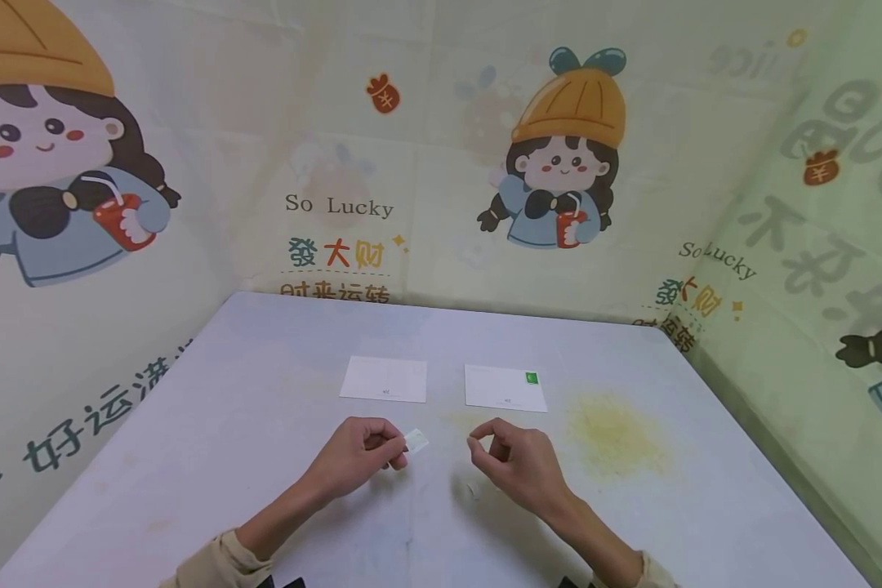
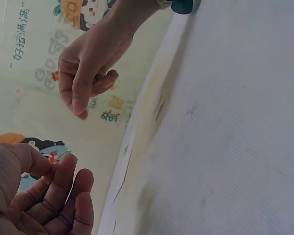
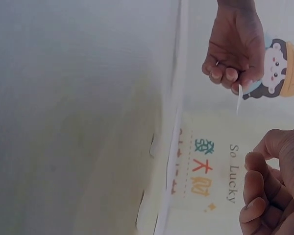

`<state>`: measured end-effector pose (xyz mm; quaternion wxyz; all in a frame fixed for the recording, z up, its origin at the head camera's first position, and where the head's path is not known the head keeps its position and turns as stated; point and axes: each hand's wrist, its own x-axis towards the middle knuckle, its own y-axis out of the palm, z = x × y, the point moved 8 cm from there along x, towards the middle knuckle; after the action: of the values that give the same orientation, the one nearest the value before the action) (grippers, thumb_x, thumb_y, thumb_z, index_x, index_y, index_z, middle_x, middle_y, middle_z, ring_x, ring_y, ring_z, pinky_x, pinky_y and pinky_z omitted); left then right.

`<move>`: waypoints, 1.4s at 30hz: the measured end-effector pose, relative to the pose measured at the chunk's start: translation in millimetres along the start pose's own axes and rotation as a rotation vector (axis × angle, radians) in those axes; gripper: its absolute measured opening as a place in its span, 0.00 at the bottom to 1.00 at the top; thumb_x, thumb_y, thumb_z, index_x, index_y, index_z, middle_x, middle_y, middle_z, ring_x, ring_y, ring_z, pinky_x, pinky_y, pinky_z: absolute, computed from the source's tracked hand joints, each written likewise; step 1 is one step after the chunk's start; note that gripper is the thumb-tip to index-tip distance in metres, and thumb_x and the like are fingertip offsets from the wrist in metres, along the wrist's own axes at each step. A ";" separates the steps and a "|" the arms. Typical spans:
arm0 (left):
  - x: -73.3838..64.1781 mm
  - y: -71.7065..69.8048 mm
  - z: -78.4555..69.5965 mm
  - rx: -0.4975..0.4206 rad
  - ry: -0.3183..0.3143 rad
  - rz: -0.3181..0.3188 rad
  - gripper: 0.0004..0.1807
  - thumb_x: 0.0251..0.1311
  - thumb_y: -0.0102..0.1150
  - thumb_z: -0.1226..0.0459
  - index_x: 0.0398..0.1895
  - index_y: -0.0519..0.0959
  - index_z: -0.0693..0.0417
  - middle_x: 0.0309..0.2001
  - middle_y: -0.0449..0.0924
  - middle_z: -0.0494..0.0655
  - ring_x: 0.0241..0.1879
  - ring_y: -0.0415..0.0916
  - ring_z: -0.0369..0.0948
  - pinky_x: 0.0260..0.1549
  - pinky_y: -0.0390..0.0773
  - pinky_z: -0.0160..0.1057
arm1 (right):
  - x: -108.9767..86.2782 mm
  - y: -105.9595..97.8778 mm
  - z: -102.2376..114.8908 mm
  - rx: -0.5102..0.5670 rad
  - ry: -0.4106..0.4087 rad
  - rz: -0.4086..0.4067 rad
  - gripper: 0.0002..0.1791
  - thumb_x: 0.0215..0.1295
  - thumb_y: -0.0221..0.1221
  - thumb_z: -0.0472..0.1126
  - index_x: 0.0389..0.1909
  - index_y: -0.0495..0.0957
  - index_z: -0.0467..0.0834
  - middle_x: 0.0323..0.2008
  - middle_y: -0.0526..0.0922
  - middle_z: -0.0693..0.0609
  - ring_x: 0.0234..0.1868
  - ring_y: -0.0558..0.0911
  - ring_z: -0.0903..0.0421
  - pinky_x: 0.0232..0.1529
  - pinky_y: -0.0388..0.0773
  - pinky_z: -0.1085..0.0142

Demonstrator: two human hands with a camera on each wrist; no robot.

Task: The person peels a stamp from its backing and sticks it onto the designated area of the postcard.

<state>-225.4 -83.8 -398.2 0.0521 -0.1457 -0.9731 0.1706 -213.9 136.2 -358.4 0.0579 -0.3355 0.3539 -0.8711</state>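
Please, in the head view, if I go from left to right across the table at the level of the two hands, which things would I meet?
Left hand, small pale slip that it pinches, right hand, yellow stain.

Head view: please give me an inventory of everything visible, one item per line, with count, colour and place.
Left card: one, white, on the table
Right card: one, white, beside the left card
Stamp: one, green, on the right card's upper right corner
Small piece: one, pale, in the left hand
Curled scrap: one, pale, on the table, too small to identify
Table: one, whitish, yellow-stained right of centre
Backdrop cloth: count unclear, pale, around the table, printed with cartoons and lettering
Dark fragments: count unclear, black, bottom edge
Sleeves: two, beige, bottom edge
Left hand: one, bare, pinching the small piece
Right hand: one, bare, fingers curled, nothing visibly held
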 end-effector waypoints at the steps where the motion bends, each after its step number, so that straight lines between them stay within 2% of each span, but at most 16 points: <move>1: 0.1 0.7 0.0 -0.003 -0.002 0.003 0.11 0.69 0.59 0.62 0.38 0.85 0.62 0.27 0.86 0.44 0.33 0.82 0.46 0.29 0.73 0.33 | 0.3 0.6 1.4 0.002 -0.005 0.000 0.09 0.58 0.69 0.32 0.34 0.85 0.50 0.12 0.65 0.72 0.14 0.61 0.78 0.15 0.60 0.78; 10: 2.4 4.4 -3.6 -0.019 0.011 0.009 0.11 0.69 0.61 0.61 0.38 0.85 0.62 0.27 0.86 0.45 0.32 0.81 0.45 0.29 0.74 0.34 | 3.1 7.1 16.1 0.016 -0.048 0.014 0.06 0.59 0.69 0.33 0.34 0.85 0.48 0.12 0.68 0.70 0.14 0.62 0.79 0.15 0.60 0.80; 19: 3.5 7.3 -5.8 -0.034 0.025 0.013 0.12 0.70 0.60 0.61 0.39 0.85 0.62 0.27 0.86 0.46 0.32 0.80 0.45 0.28 0.74 0.34 | 4.3 13.2 28.9 0.006 -0.080 0.038 0.07 0.58 0.69 0.33 0.34 0.85 0.48 0.12 0.70 0.69 0.14 0.63 0.79 0.15 0.62 0.80; 24: 3.2 8.8 -8.9 -0.049 0.025 0.025 0.12 0.70 0.60 0.61 0.39 0.85 0.64 0.27 0.85 0.46 0.33 0.81 0.46 0.31 0.77 0.35 | 4.1 17.0 34.2 0.009 -0.091 0.059 0.07 0.58 0.70 0.33 0.35 0.85 0.47 0.13 0.71 0.67 0.15 0.63 0.79 0.15 0.63 0.80; 32: 3.7 12.0 -12.1 -0.067 0.030 0.054 0.14 0.70 0.60 0.60 0.39 0.85 0.65 0.27 0.86 0.46 0.33 0.83 0.46 0.37 0.83 0.43 | 3.9 17.6 44.7 -0.020 -0.177 0.035 0.09 0.55 0.71 0.32 0.35 0.85 0.46 0.12 0.71 0.66 0.16 0.64 0.80 0.17 0.64 0.82; 37: 3.7 13.5 -13.7 -0.096 0.033 0.069 0.14 0.70 0.59 0.60 0.39 0.85 0.65 0.28 0.86 0.48 0.33 0.83 0.44 0.37 0.83 0.41 | 3.7 19.1 49.4 -0.040 -0.229 0.025 0.09 0.55 0.71 0.32 0.35 0.85 0.46 0.12 0.73 0.65 0.16 0.65 0.79 0.19 0.65 0.83; 42: 3.2 15.5 -14.3 -0.124 0.024 0.085 0.13 0.70 0.59 0.61 0.39 0.85 0.64 0.28 0.87 0.49 0.34 0.84 0.46 0.37 0.83 0.40 | 3.6 21.4 52.2 -0.077 -0.253 0.034 0.09 0.54 0.72 0.33 0.36 0.85 0.46 0.12 0.71 0.65 0.17 0.62 0.79 0.19 0.63 0.84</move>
<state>-222.1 -64.4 -390.1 0.0476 -0.1917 -0.9741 0.1100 -187.0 89.0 -343.2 0.1040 -0.4386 0.3827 -0.8065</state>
